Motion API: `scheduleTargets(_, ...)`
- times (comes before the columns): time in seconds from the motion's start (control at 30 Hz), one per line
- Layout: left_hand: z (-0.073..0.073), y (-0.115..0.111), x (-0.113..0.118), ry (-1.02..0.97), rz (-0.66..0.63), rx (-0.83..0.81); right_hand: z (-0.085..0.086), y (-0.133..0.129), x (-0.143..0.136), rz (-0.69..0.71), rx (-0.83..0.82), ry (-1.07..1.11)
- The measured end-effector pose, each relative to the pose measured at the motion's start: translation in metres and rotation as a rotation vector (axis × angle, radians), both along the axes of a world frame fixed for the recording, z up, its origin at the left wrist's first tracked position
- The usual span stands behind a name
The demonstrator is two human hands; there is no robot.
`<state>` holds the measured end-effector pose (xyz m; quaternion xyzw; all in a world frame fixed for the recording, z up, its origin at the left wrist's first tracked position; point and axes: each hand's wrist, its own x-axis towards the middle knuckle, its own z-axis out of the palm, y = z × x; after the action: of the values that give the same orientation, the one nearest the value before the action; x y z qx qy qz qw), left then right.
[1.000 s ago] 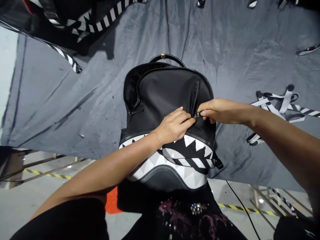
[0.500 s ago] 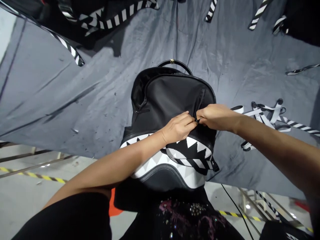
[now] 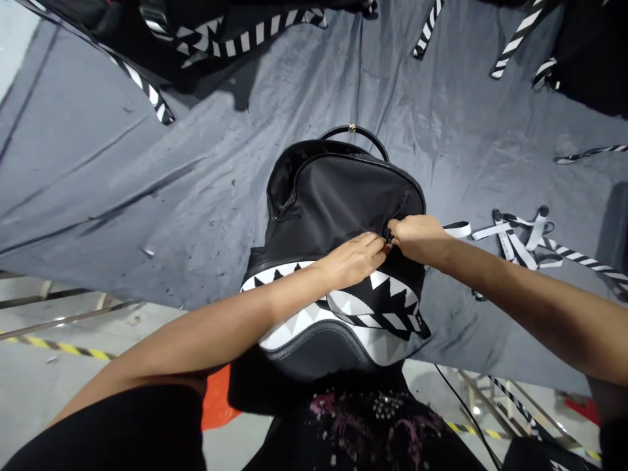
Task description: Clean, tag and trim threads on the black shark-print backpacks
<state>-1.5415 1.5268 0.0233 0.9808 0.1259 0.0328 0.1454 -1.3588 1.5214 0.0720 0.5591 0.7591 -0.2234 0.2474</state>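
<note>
A black backpack (image 3: 333, 196) with a black-and-white shark-teeth band lies on a grey cloth-covered table (image 3: 171, 196), its carry handle (image 3: 354, 131) pointing away from me. My left hand (image 3: 354, 259) presses and pinches the front panel fabric beside a side zipper. My right hand (image 3: 418, 237) pinches the zipper pull on that side pocket, right next to the left fingertips. The main compartment gapes open at the bag's upper left.
Loose black-and-white striped straps (image 3: 524, 237) lie on the cloth to the right. More striped bags and straps (image 3: 216, 33) pile along the far edge. The table's near edge shows a floor with yellow-black tape (image 3: 59, 347) below.
The view has shifted so the bag sits lower and further right. My two hands have drawn closer together at the zipper, the right hand's pinch tighter on the pull.
</note>
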Motion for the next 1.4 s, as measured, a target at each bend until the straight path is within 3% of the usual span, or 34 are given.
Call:
scheduleTargets(0.23,-0.014,-0.008,0.003,0.049,0.033,-0.019,-0.011,-0.001,-0.004,-0.133,-0.038,-0.015)
scheduleTargets(0.43,-0.012,-0.006,-0.002,0.015,0.042,-0.139,-0.015,0.001,-0.004,-0.251,-0.086,0.023)
scheduleTargets(0.8,-0.021,-0.016,-0.007,-0.06,0.171,-0.153,-0.016,0.003,-0.001,-0.393,-0.114,0.063)
scheduleTargets(0.93,-0.024,-0.016,-0.007,-0.068,0.182,-0.18,-0.014,0.003,0.003,-0.359,-0.176,0.098)
scheduleTargets(1.23,-0.033,-0.019,-0.009,-0.034,0.195,-0.183,-0.018,-0.004,-0.008,-0.173,-0.019,-0.012)
scheduleTargets(1.4,-0.033,-0.019,-0.008,-0.06,0.194,-0.167,-0.021,0.0,-0.01,-0.227,-0.029,-0.038)
